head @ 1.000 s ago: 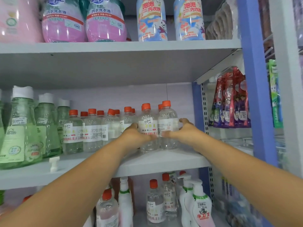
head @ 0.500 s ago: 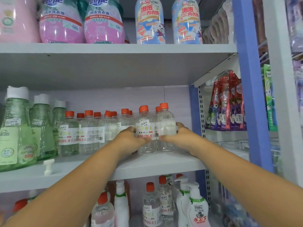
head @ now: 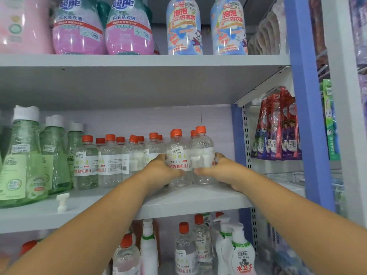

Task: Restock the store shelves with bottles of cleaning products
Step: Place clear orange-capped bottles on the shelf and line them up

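Two clear bottles with orange caps were being set at the right end of the middle shelf (head: 198,199); the left hand (head: 161,171) was wrapped round the left bottle (head: 178,153), its thumb across the lower front below the label and its fingers hidden behind; the right hand (head: 222,171) was curled round the right bottle (head: 202,153), thumb in front and fingertips showing at the bottle's right side; so each hand was closed on one bottle rather than spread wide. Both bottles were held upright, touching each other, with their bases at or just above the shelf surface; whether they were fully set down could not be told. They stood in line with the row of like bottles (head: 111,161) to the left, the nearest of which was just beside the left hand; taller green bottles (head: 23,159) were ranged further left, and a small white plastic piece (head: 63,201) lay near the shelf's front edge. More orange-capped bottles (head: 184,251) and white pump bottles (head: 242,253) were seen on the shelf below.

The step in hand was judged to be the placing of this pair, late in that placement; next, the bottles would need to be seated flat and snug against the row, labels forward, and then both grips loosened together and the hands drawn straight back, so that neither bottle, light and narrow as they seemed, was tipped into its neighbours.
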